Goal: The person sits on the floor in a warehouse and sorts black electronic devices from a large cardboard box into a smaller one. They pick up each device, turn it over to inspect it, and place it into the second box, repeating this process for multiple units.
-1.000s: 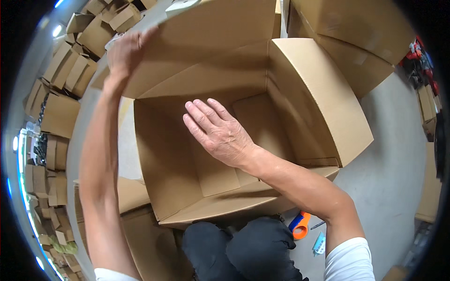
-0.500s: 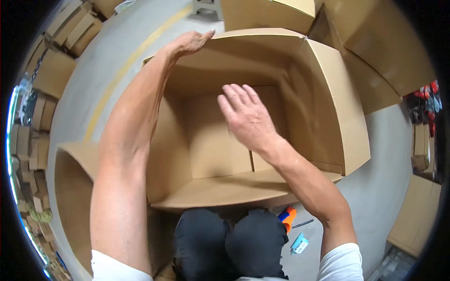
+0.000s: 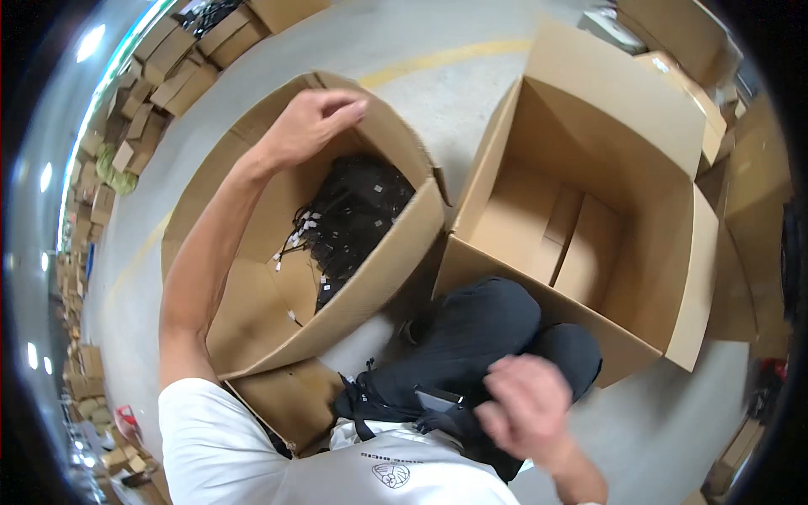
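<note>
My left hand (image 3: 313, 126) hovers over the far part of a cardboard box (image 3: 195, 202) on the left, fingers loosely bent and apart with nothing seen in them. Inside that box lies a heap of black cables (image 3: 358, 215) with small white connectors. In front of my body is my right hand (image 3: 530, 404), near my knee. It is blurred by motion, but its fingers look apart and no object shows in it. To the right of the cable box stands a bare cardboard box (image 3: 547, 332) with raised flaps and a seam across its bottom.
A small cardboard box (image 3: 290, 400) sits close by my left side. More boxes (image 3: 172, 80) are stacked at the far left, and large cartons (image 3: 762, 219) stand at the right. A yellow line (image 3: 459, 57) crosses the grey floor.
My view has turned left, bringing the cable box into sight. The left hand has left the bare box's far rim for the cable box; the right hand has drawn back toward my body.
</note>
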Demonstrator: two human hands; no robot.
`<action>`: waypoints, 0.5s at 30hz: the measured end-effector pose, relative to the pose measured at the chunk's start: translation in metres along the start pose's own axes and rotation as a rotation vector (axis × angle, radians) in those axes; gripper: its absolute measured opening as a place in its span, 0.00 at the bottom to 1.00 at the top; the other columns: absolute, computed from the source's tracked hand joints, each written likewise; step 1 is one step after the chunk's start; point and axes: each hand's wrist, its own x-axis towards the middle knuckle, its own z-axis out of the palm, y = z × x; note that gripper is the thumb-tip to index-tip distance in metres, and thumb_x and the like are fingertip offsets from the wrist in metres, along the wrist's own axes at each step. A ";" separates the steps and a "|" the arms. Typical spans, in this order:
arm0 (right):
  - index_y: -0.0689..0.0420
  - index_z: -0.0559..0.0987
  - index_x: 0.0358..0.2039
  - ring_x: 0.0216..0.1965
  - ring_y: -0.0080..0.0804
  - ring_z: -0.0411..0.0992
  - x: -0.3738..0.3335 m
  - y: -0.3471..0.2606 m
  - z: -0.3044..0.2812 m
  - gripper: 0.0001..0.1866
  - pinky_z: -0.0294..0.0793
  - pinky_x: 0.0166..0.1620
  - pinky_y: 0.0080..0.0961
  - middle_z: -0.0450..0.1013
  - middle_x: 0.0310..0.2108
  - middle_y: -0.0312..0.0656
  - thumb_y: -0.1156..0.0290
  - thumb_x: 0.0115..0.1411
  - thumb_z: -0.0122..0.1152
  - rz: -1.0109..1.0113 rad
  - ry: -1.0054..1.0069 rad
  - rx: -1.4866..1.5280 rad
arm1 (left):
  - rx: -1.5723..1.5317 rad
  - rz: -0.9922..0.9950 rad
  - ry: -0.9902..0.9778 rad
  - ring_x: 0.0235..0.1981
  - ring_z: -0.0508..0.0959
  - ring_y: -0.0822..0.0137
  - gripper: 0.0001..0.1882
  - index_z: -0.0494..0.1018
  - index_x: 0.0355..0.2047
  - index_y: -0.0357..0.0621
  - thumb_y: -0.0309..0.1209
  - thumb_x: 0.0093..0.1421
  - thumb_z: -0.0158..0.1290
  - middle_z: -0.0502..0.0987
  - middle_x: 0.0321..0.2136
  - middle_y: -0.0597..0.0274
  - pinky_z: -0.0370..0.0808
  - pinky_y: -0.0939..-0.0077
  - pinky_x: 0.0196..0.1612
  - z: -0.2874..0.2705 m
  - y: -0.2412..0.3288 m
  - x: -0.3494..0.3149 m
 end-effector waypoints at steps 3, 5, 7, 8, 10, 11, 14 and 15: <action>0.65 0.73 0.57 0.39 0.50 0.80 -0.033 -0.045 0.045 0.41 0.80 0.47 0.37 0.79 0.42 0.54 0.50 0.52 0.77 0.418 -0.451 0.144 | -0.103 -0.300 -0.128 0.38 0.78 0.75 0.18 0.80 0.44 0.35 0.41 0.70 0.55 0.81 0.34 0.66 0.75 0.75 0.43 -0.001 -0.122 -0.061; 0.64 0.67 0.63 0.38 0.50 0.79 -0.052 -0.052 0.059 0.46 0.79 0.45 0.36 0.78 0.39 0.56 0.49 0.53 0.77 0.648 -0.466 0.261 | -0.085 -0.454 -0.163 0.33 0.79 0.73 0.19 0.80 0.43 0.34 0.41 0.68 0.57 0.82 0.31 0.63 0.76 0.72 0.40 0.024 -0.161 -0.088; 0.64 0.74 0.57 0.39 0.42 0.80 -0.061 -0.056 0.071 0.37 0.79 0.44 0.31 0.79 0.39 0.53 0.56 0.53 0.79 0.805 -0.434 0.416 | -0.126 -0.512 -0.230 0.32 0.79 0.73 0.20 0.82 0.40 0.34 0.42 0.67 0.58 0.81 0.26 0.60 0.77 0.71 0.39 0.051 -0.216 -0.116; 0.65 0.76 0.54 0.40 0.39 0.80 -0.067 -0.052 0.079 0.35 0.78 0.44 0.30 0.79 0.39 0.53 0.58 0.53 0.79 0.800 -0.425 0.431 | -0.110 -0.529 -0.277 0.32 0.80 0.71 0.20 0.82 0.40 0.34 0.43 0.66 0.58 0.82 0.27 0.58 0.78 0.69 0.40 0.064 -0.234 -0.124; 0.65 0.81 0.45 0.39 0.35 0.79 -0.072 -0.056 0.085 0.23 0.78 0.45 0.29 0.80 0.40 0.46 0.69 0.51 0.79 0.827 -0.350 0.459 | -0.061 -0.547 -0.303 0.34 0.82 0.64 0.20 0.84 0.39 0.37 0.45 0.64 0.59 0.85 0.30 0.52 0.79 0.64 0.43 0.098 -0.275 -0.149; 0.64 0.81 0.46 0.39 0.36 0.78 -0.065 -0.055 0.083 0.22 0.78 0.46 0.30 0.80 0.41 0.45 0.71 0.52 0.77 0.903 -0.194 0.507 | 0.052 -0.490 -0.286 0.36 0.84 0.59 0.20 0.84 0.40 0.38 0.45 0.63 0.61 0.85 0.32 0.49 0.79 0.62 0.45 0.109 -0.301 -0.168; 0.62 0.78 0.49 0.40 0.36 0.78 -0.042 -0.051 0.067 0.20 0.80 0.47 0.34 0.79 0.41 0.41 0.70 0.57 0.71 1.059 0.444 0.585 | 0.061 -0.543 -0.281 0.39 0.85 0.51 0.17 0.84 0.39 0.39 0.42 0.61 0.61 0.85 0.34 0.44 0.79 0.58 0.47 0.152 -0.314 -0.181; 0.61 0.77 0.50 0.40 0.36 0.78 -0.032 -0.041 0.055 0.19 0.80 0.45 0.35 0.78 0.41 0.40 0.67 0.60 0.69 1.011 0.736 0.574 | 0.034 -0.520 -0.264 0.40 0.84 0.48 0.17 0.84 0.38 0.39 0.41 0.60 0.61 0.84 0.34 0.44 0.79 0.57 0.47 0.169 -0.311 -0.180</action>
